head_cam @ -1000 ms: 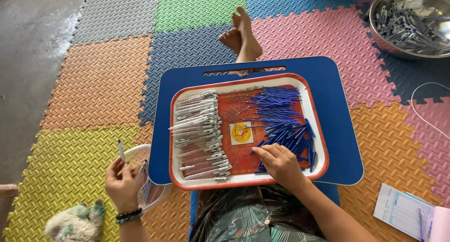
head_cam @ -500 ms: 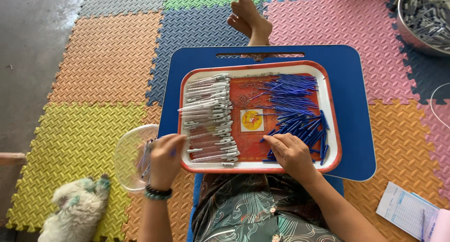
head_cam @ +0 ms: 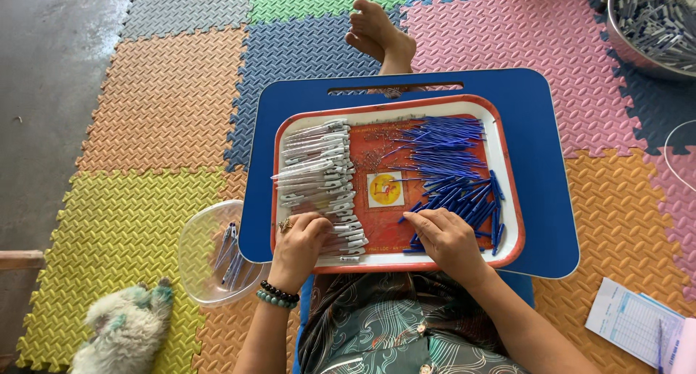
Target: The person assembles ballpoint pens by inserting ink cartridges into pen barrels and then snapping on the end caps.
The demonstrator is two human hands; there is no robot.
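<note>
Left hand (head_cam: pixel 301 240) sits palm-down on the near end of the row of clear pen barrels (head_cam: pixel 319 182), fingers curled over the last few. It looks like it's picking at one, but I can't tell whether it actually has one pinched. There's a ring on one finger and a dark bead bracelet (head_cam: pixel 278 294) at the wrist. Right hand (head_cam: pixel 446 236) is flat-ish over the near edge of the blue pile, fingers spread a little and resting on the blue refills (head_cam: pixel 449 171) — again, can't make out a firm grip on any single piece.

Both piles lie in a red tray with a white rim (head_cam: pixel 507 164), clear barrels lined up on the left side, blue parts heaped on the right, and a small yellow sticker (head_cam: pixel 386 189) on the bare middle. My guess is that the split keeps each kind right under its own hand, so neither has to cross over.

The tray sits on a blue lap desk (head_cam: pixel 551 200) across the person's legs, bare feet (head_cam: pixel 380 30) poking out past the far edge. Just left of the desk, on the foam floor mat (head_cam: pixel 145 120), is a clear plastic bowl (head_cam: pixel 203 254) with a few pens in it — close to the left hand. A fluffy dog (head_cam: pixel 119 330) lies by the bowl. A metal basin (head_cam: pixel 652 26) full of grey parts sits far right, and a printed paper sheet (head_cam: pixel 631 320) near right.
</note>
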